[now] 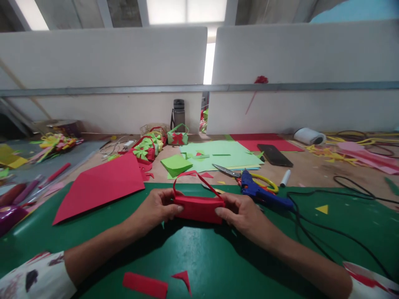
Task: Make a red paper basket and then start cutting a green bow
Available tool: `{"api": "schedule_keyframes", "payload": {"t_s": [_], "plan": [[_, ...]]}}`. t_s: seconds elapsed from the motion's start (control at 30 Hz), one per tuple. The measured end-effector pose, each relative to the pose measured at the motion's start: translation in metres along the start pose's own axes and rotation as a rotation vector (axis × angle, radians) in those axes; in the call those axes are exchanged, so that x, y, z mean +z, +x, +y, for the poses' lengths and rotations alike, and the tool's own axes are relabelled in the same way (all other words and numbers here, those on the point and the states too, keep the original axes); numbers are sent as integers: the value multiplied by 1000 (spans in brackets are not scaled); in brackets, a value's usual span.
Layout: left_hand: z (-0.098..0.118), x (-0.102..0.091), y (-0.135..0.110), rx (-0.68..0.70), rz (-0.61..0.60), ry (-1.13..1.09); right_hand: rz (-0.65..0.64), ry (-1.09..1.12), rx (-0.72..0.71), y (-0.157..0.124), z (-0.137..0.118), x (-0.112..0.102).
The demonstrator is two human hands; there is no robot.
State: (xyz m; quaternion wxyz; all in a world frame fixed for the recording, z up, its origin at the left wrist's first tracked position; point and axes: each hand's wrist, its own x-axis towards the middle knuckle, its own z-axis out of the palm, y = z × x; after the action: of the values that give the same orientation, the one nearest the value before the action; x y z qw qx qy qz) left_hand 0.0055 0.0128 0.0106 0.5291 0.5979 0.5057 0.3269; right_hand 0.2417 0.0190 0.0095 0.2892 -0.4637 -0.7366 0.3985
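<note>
A small red paper basket (199,209) with a thin arched handle is held just above the green mat (193,253). My left hand (163,204) pinches its left end, thumb on the front face. At the right end, my right hand (240,211) grips it the same way. Beyond my right hand lies a blue glue gun (260,192), next to scissors (268,182) with yellow handles. A red paper strip (145,285) and a curved red scrap (185,280) rest on the mat nearer to me.
A folded red sheet (106,185) lies at left. Behind are pale green sheets (218,151), a phone (274,155), finished paper baskets (149,145) and a dark bottle (178,114). A black cord (336,228) crosses the right side. White panels (109,58) stand at the back.
</note>
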Motion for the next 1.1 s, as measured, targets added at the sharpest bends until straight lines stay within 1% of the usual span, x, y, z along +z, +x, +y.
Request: {"api": "schedule_keyframes", "payload": {"t_s": [0.13, 0.2, 0.3, 0.37, 0.5, 0.63, 0.8, 0.9, 1.0, 1.1], "plan": [[-2, 0, 0, 33, -13, -5, 109, -98, -57, -3, 4, 0], [-2, 0, -2, 40, -7, 3, 143, -57, -70, -4, 5, -1], [-1, 2, -4, 26, 15, 14, 130, 72, -95, -4, 4, -1], [0, 4, -5, -1, 41, 13, 122, 93, -89, -3, 0, 1], [0, 7, -5, -26, 77, 0, 140, 35, -59, -3, -6, 6], [1, 7, -6, -7, 55, -18, 160, -21, -70, -3, -6, 9], [2, 8, -6, 26, 101, 75, 145, -27, -76, -2, -5, 11], [1, 11, -4, 25, 128, 92, 151, -63, -83, -3, -7, 13], [0, 12, -3, 27, 139, 83, 158, -129, -128, -4, -9, 14], [-2, 11, -2, 41, 134, 75, 152, -206, -204, -6, -7, 14]]}}
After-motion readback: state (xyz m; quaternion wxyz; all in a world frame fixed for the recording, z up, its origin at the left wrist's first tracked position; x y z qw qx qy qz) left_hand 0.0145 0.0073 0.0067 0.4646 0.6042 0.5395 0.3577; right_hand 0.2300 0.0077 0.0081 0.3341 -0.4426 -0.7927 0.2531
